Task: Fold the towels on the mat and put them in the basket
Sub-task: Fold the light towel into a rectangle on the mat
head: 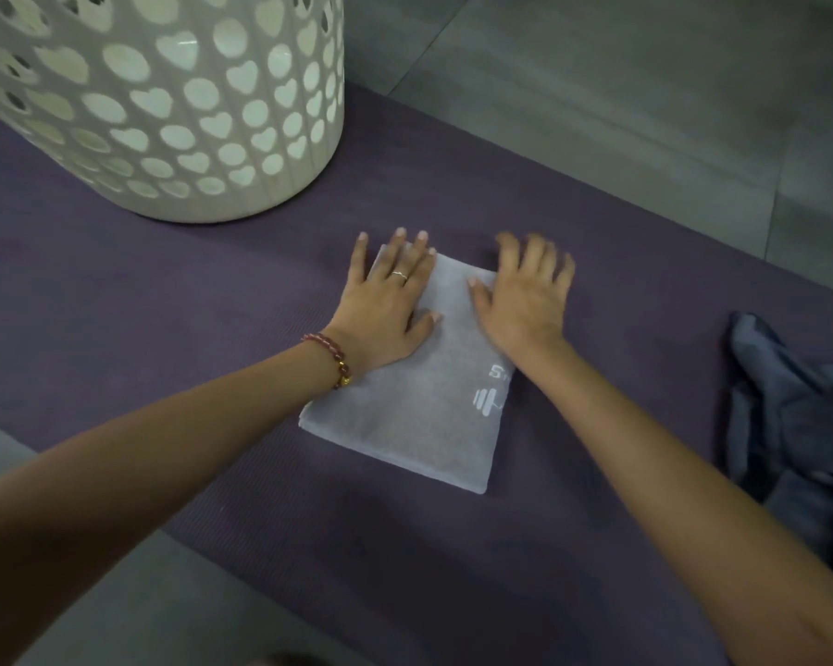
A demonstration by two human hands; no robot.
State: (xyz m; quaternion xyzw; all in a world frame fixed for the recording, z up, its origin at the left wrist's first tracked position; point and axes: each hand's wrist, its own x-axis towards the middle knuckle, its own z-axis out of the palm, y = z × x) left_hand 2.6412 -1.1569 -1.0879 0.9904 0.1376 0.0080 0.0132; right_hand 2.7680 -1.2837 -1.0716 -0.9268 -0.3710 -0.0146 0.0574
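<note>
1. One white basket (pixel 164 113) with heart and round cut-outs stands on the far left part of the purple mat (pixel 116 305), well apart from the towels.
2. I see my left hand (pixel 385 305) lying flat with its fingers spread and straight. It presses on the far left corner of the folded towel and grips nothing. It wears one ring (pixel 399 275), and there is one beaded bracelet (pixel 330 353) on the wrist.
3. One pale grey folded towel (pixel 419 411) lies mid-mat as a neat rectangle, with a white dumbbell logo near its right edge.
4. My right hand (pixel 525 300) is also flat and splayed, slightly blurred. Its palm is on the towel's far right corner and its fingers reach over onto the mat.
5. One dark blue towel (pixel 789 401) lies crumpled at the mat's right edge, which makes two towels in all.
</note>
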